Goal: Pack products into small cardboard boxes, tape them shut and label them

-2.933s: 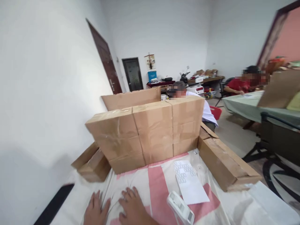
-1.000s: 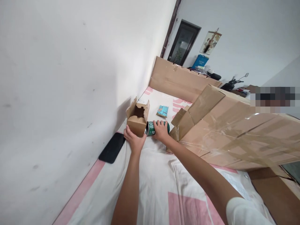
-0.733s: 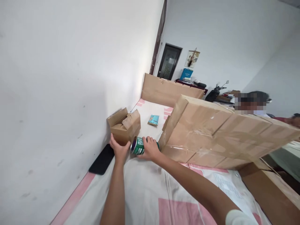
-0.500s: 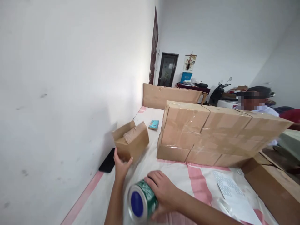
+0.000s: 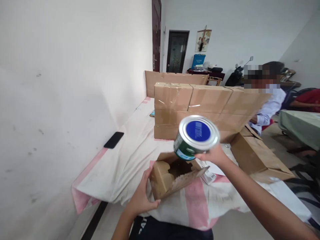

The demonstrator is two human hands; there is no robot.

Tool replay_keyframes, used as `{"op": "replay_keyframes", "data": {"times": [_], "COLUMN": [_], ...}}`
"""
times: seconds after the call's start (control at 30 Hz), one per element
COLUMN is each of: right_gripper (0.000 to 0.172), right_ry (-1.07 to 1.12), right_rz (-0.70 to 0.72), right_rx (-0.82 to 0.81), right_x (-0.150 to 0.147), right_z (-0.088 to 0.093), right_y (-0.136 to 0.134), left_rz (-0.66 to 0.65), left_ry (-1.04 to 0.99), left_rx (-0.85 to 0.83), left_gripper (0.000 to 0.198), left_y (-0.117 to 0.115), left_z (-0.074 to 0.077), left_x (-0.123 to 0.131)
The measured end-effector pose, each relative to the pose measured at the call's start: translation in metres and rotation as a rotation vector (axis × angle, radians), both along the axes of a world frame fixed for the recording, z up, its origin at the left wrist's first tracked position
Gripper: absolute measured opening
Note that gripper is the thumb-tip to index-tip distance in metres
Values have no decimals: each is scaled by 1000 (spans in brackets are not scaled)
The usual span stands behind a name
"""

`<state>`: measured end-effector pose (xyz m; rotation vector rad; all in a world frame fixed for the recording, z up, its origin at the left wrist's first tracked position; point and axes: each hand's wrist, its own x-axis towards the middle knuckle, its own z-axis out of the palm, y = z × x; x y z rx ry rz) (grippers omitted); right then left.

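Note:
My right hand [image 5: 212,155] grips a green tin can [image 5: 195,137] with a silver rim and a blue label on its end, held up in the air just above a small open cardboard box [image 5: 170,173]. My left hand [image 5: 142,196] holds that box by its near left side at the front edge of the table. The box's torn flaps stand open and its inside is dark.
A white and pink cloth [image 5: 130,156] covers the table along the white wall. Three taped cartons [image 5: 200,106] form a row behind, another carton [image 5: 257,156] lies to the right. A black phone [image 5: 113,140] lies near the wall. A person sits behind the cartons.
I have pulled the small box and the can from the far wall side to the table's near edge. The can has risen above the open box.

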<state>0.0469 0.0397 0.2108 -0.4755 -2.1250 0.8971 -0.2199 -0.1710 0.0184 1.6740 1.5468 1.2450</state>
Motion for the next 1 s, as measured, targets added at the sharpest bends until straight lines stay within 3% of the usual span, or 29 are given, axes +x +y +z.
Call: {"op": "replay_keyframes", "data": {"times": [0.1,0.23,0.4,0.57,0.67,0.8,0.9,1.0], "right_gripper": [98,102,103,92,99,107,100,95], "right_ry": [34,52,38,-128,-215,-434,-612,-816], "right_rz": [-4,144,240,234,129,7,16,92], "right_rx": [-113,-78,-32,-38,87,406,615,603], "right_x": [0,16,26,12,1,-17,-32,-43], "right_z": [-15,-29,-14,-1,0,4,5,-3], "right_y": [-6,-31,-49,-50,-50,-55,-58,-55], "left_rz": [10,-28,-49,-69,-75,-99,-99,-99], "left_ry": [63,-15,-169,-72,-35,-18,-66,-84], "left_rx": [16,34,56,115,147,146,141,144], "left_gripper": [117,116,116,116,116,122,126,126], "left_y": [2,0,3,14,17,15,14,15], "left_z": [7,-3,-11,-14,-20,-29,-34,-37], "left_x": [4,1,6,12,14,20,25,25]}}
